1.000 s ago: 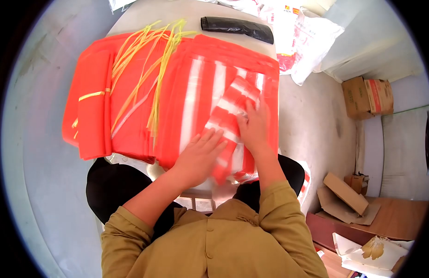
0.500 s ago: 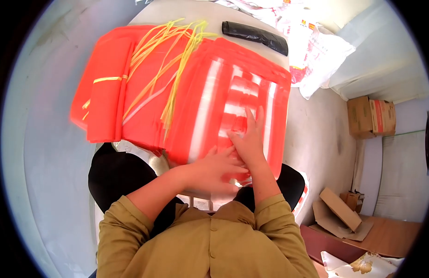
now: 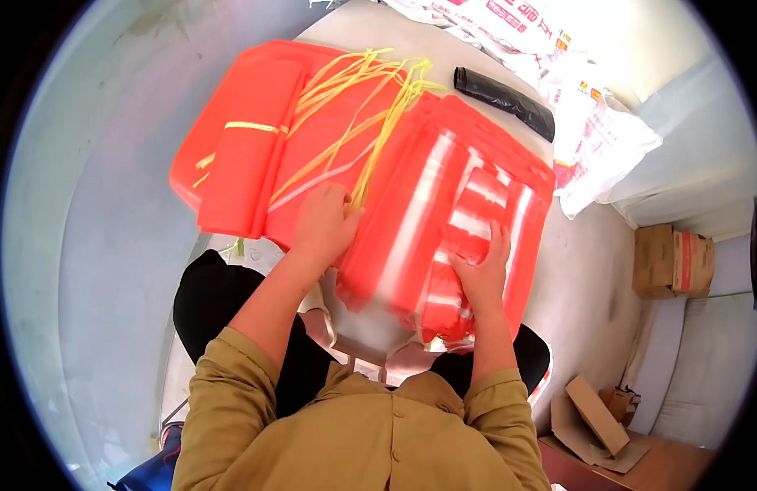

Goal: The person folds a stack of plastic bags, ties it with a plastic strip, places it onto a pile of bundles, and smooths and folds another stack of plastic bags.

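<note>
My left hand point(image 3: 323, 222) is over the left red stack, its fingers curled in at the lower ends of the yellow plastic strips point(image 3: 380, 151); how many strips it pinches is hidden. With thumb and fingers apart on either side, my right hand point(image 3: 483, 274) grips a folded bundle of red-and-white striped plastic bags point(image 3: 481, 200). This bundle rests lengthwise on a thick stack of similar striped bags point(image 3: 411, 209). Left of the strips, a folded red bundle point(image 3: 246, 176) bound with a yellow strip sits on more red plastic sheets point(image 3: 219, 98).
A black plastic roll point(image 3: 505, 102) lies at the far side of the pale table point(image 3: 354, 34). White printed sacks point(image 3: 611, 151) crowd its far right edge. Cardboard boxes point(image 3: 656, 262) and a flattened carton point(image 3: 595, 421) stand to the right. My knees are under the near edge.
My left hand has moved from beside my right hand leftward and away from me to the yellow strips. My right hand stays on the striped bundle. The whole view has shifted.
</note>
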Tool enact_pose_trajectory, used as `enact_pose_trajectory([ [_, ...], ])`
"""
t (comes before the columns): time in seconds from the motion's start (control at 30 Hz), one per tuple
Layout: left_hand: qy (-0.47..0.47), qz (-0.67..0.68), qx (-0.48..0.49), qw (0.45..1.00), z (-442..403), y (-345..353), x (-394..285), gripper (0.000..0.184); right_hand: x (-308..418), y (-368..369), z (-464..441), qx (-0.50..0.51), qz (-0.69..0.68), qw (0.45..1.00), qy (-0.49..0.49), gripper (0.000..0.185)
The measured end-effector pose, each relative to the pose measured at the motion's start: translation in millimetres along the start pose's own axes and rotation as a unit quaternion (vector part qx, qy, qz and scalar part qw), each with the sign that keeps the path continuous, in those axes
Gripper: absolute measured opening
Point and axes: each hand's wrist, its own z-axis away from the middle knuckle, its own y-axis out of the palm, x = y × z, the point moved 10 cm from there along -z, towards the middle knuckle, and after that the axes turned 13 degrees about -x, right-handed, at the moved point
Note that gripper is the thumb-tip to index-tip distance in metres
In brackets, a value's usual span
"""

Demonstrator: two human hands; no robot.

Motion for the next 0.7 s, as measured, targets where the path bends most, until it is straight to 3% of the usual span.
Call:
enact_pose_trajectory([
  [0.03, -0.011, -0.019, 0.029, 0.999, 1.2, 0.8, 0.7, 0.022, -1.4, 0.1, -0.6, -0.004, 0.004, 1.0, -0.01, 0.104],
  [0.13, 0.073, -0.037, -0.021, 0.996, 6.0, -2.5, -9.6, 0.023, -9.6, 3.3, -3.6, -0.011, 0.009, 0.999, -0.031, 0.103],
  [0.33, 0.05, -0.058, -0.002, 0.997, 2.8, 9.8, 2.7, 0.019, -7.4, 1.9, -7.0, -0.004, -0.032, 0.999, -0.006, 0.105],
  [0.53, -0.053, 0.082, -0.013, 0.995, -3.3, -10.5, 8.7, 0.011, -8.9, 4.5, -5.9, 0.024, -0.142, 0.987, 0.074, 0.106],
  [0.63, -0.227, 0.274, 0.054, 0.933, 7.8, 6.2, 25.8, 0.012, 1.2, 1.7, 1.7, 0.036, -0.261, 0.951, 0.162, 0.104],
  [0.7, -0.287, 0.366, 0.125, 0.876, 17.6, 15.2, 9.9, 0.013, 6.4, 1.6, 8.1, 0.039, -0.374, 0.899, 0.222, 0.102],
])
